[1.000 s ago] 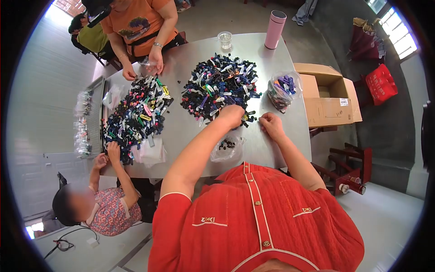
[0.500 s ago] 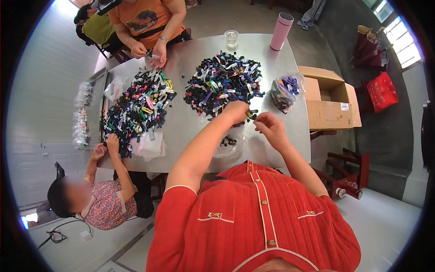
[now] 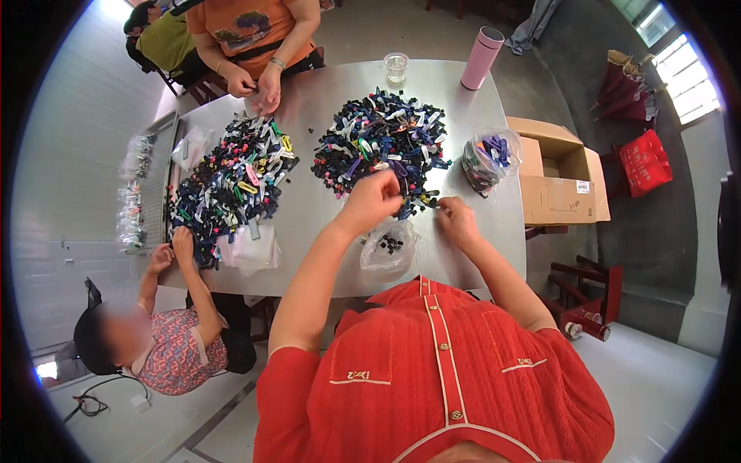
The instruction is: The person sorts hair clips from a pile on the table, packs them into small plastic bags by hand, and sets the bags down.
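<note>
A heap of small plastic clips [image 3: 378,139], mostly black and navy with white, green and pink ones, lies in front of me on the metal table. My left hand [image 3: 374,199] is at the heap's near edge, fingers curled together; whatever they hold is too small to make out. My right hand [image 3: 459,220] is just right of some yellow and black clips [image 3: 423,201], with thumb and fingertips pinched together and their contents hidden. Below my left hand, a clear plastic bag [image 3: 374,255] lies open with several small black pieces [image 3: 392,245] in it.
A filled clear bag [image 3: 494,158], a pink bottle [image 3: 482,58] and a cup [image 3: 396,68] stand on the table [image 3: 478,255]. A cardboard box [image 3: 556,197] is at its right. Two people work at another clip heap [image 3: 231,185] beside clear bags [image 3: 248,248].
My left hand has moved left and slightly toward me, off the clips. My right hand has shifted slightly and its fingers have drawn together. More of the bag shows.
</note>
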Motion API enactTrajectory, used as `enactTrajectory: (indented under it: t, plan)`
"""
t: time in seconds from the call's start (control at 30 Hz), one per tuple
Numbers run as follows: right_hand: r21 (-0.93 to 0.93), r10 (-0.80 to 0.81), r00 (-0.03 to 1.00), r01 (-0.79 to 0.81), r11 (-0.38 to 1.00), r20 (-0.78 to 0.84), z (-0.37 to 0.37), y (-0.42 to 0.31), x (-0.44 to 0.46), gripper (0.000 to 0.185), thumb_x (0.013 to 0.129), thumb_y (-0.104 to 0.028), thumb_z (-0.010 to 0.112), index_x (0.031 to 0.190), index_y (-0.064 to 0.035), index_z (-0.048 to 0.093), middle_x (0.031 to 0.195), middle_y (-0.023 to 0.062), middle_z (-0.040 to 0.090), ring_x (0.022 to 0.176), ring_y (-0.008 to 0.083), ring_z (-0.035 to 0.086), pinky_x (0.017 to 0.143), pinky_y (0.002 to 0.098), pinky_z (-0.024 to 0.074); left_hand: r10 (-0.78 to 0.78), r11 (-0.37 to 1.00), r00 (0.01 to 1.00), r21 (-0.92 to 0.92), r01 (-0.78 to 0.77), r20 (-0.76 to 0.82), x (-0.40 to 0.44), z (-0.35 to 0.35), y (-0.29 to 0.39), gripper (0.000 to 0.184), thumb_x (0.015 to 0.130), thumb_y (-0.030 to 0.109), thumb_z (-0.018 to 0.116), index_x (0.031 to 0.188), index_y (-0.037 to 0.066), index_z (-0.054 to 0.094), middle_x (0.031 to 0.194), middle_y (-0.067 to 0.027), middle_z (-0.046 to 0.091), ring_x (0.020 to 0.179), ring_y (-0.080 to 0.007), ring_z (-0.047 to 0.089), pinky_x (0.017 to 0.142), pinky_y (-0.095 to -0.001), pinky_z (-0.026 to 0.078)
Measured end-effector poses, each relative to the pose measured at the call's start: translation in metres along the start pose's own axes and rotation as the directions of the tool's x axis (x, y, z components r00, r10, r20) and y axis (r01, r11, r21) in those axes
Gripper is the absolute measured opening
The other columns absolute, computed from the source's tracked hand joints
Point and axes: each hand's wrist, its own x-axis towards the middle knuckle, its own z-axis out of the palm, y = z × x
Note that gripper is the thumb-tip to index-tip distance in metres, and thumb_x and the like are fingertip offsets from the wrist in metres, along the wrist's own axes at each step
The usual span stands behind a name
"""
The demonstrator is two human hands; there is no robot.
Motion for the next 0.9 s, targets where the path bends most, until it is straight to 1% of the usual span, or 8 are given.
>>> enactTrajectory:
  t: [0.03,0.13,0.2,0.3,0.5,0.73,0.83,0.9]
  plan:
    - [-0.065,0.008,1.0,-0.01,0.998,-0.018,0.004,0.002,0.001,0.023,0.081,-0.011,0.068,0.103,-0.0048,0.067,0.094,0.0136,0.066,0.077,0.0287,0.065,0.073,0.0395,0.0522,0.004,1.0,1.0,0.007,-0.004,0.01,-0.016,0.0,0.01,0.013,0.076,0.01,0.066,0.083,0.002,0.058,0.079,-0.0143,0.064,0.074,-0.0314,0.064,0.065,-0.0393,0.05]
    - [-0.172,0.043,0.998,-0.049,0.984,-0.038,0.012,-0.003,0.004,0.027,0.081,-0.013,0.068,0.107,-0.0071,0.066,0.096,0.0133,0.063,0.083,0.031,0.064,0.076,0.0415,0.0516,0.142,0.969,0.985,0.19,-0.157,0.094,-0.051,0.025,-0.014,0.014,0.078,0.01,0.068,0.085,0.002,0.06,0.077,-0.0128,0.061,0.073,-0.0275,0.064,0.065,-0.0384,0.051]
    - [-0.215,0.063,0.997,-0.07,0.974,-0.037,0.014,-0.009,0.009,0.028,0.081,-0.014,0.068,0.108,-0.0081,0.065,0.096,0.0132,0.061,0.085,0.0316,0.063,0.078,0.0422,0.0512,0.078,0.866,0.968,0.465,-0.185,0.241,-0.063,0.049,-0.039,0.01,0.08,0.008,0.065,0.087,0.003,0.061,0.087,-0.0171,0.063,0.083,-0.0369,0.064,0.071,-0.0456,0.052]
    - [-0.23,0.088,0.996,-0.083,0.97,0.011,0.014,-0.007,0.013,0.026,0.08,-0.014,0.067,0.105,-0.0082,0.065,0.1,0.0126,0.062,0.087,0.0356,0.064,0.076,0.0452,0.052,-0.082,0.826,0.982,0.563,-0.027,0.167,-0.067,0.062,-0.053,0.019,0.082,0.007,0.062,0.1,0.004,0.061,0.1,-0.0203,0.062,0.091,-0.0425,0.063,0.078,-0.0514,0.052]
    - [-0.09,0.036,0.999,-0.037,0.995,-0.012,0.023,0.011,0.024,0.021,0.078,-0.017,0.072,0.095,-0.0066,0.065,0.092,0.0135,0.063,0.083,0.033,0.064,0.073,0.044,0.0514,-0.086,0.815,0.996,0.574,0.08,-0.017,-0.069,0.056,-0.036,0.035,0.085,0.008,0.056,0.12,0.002,0.053,0.108,-0.0226,0.061,0.094,-0.0431,0.064,0.079,-0.0508,0.054]
    - [-0.065,0.128,0.989,-0.123,0.99,0.078,0.012,0.006,0.023,0.024,0.077,-0.021,0.078,0.088,-0.0037,0.065,0.083,0.0143,0.066,0.076,0.0313,0.064,0.07,0.0401,0.0508,-0.171,0.804,0.983,0.585,0.103,0.062,-0.066,0.045,-0.03,0.027,0.088,0.009,0.054,0.113,0.001,0.058,0.109,-0.0216,0.062,0.093,-0.0421,0.063,0.076,-0.0501,0.053]
    - [0.047,0.172,0.983,-0.175,0.983,0.059,-0.005,-0.025,0.018,0.022,0.079,-0.02,0.077,0.09,-0.0038,0.066,0.082,0.0134,0.065,0.074,0.0303,0.064,0.069,0.0381,0.0509,0.021,0.873,0.998,0.488,0.008,-0.053,-0.081,0.03,-0.005,0.024,0.089,0.014,0.058,0.11,0.002,0.06,0.105,-0.0204,0.062,0.093,-0.0401,0.063,0.076,-0.0482,0.052]
    - [0.158,0.184,0.983,-0.186,0.97,0.027,-0.013,-0.066,0.014,0.021,0.081,-0.019,0.076,0.092,-0.0039,0.066,0.082,0.0127,0.065,0.073,0.0297,0.063,0.068,0.0372,0.0509,0.04,0.873,0.927,0.464,0.149,-0.373,-0.091,0.023,0.004,0.028,0.088,0.021,0.065,0.11,0.004,0.061,0.101,-0.0183,0.062,0.093,-0.0388,0.062,0.076,-0.0465,0.051]
